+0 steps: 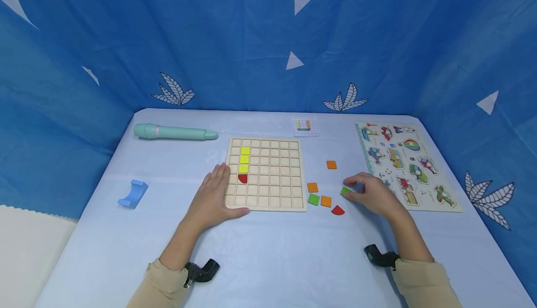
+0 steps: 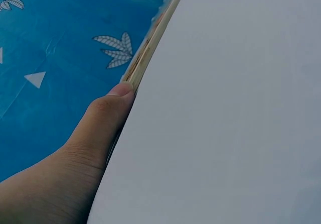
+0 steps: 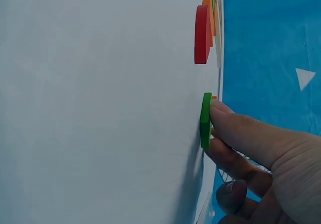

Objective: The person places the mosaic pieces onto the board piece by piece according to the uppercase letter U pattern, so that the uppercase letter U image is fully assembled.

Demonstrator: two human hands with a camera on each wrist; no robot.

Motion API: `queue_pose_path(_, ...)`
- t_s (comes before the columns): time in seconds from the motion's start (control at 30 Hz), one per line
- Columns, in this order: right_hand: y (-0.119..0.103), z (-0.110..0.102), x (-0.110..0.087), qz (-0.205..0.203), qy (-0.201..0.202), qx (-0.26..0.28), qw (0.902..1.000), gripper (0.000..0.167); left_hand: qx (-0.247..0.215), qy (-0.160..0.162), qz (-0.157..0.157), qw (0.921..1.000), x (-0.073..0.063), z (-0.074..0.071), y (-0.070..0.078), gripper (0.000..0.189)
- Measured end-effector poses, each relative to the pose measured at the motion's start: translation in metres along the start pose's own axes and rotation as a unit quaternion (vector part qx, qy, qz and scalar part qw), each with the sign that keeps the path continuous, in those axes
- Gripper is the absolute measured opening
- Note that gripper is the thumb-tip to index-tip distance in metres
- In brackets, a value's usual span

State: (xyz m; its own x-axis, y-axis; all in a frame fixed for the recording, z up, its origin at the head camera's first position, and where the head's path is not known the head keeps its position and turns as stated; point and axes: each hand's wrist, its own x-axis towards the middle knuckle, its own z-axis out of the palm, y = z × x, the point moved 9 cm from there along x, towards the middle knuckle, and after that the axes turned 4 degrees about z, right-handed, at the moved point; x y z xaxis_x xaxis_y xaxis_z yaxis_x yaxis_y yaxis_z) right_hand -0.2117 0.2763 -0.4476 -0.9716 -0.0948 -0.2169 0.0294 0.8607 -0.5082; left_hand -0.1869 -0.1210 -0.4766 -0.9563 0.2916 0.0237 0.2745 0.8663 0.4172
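Observation:
A wooden grid board (image 1: pixel 272 173) lies mid-table, with several yellow square tiles (image 1: pixel 244 159) in one column and a red quarter-round tile (image 1: pixel 243 178) just below them. My left hand (image 1: pixel 214 198) rests along the board's left side, fingers straight and thumb by the near edge; the left wrist view shows the thumb touching the board's edge (image 2: pixel 145 58). To the right of the board, my right hand (image 1: pixel 373 194) pinches a green square tile (image 3: pixel 205 119) between thumb and fingers, close over the tabletop.
Orange tiles (image 1: pixel 326 201), another green tile (image 1: pixel 313 199) and a red quarter-round piece (image 1: pixel 338 210) lie between board and right hand. A pattern card (image 1: pixel 311 132) sits behind. A picture puzzle (image 1: pixel 388 147) is at right; a green pen-shaped object (image 1: pixel 180 133) and blue cradle (image 1: pixel 133 194) are at left.

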Motion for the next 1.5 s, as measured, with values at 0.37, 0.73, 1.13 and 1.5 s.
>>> queue_pose_path(0.37,-0.002,0.001,-0.001,-0.002,-0.009,0.0,1.0,0.032,0.001,-0.002,0.0,1.0,0.0,0.001,-0.001,0.131)
queue_pose_path(0.73,-0.007,0.006,0.0,-0.018,-0.015,0.013,0.9996,0.025,0.003,0.001,0.002,1.0,0.001,0.002,-0.003,0.132)
queue_pose_path(1.13,-0.018,0.005,0.002,-0.03,-0.015,0.053,0.998,0.021,0.005,-0.002,0.001,1.0,0.0,0.001,-0.002,0.132)
queue_pose_path(1.5,-0.044,0.01,0.01,-0.055,-0.018,0.092,0.994,0.021,0.003,0.003,0.002,1.0,-0.001,0.0,-0.002,0.13)
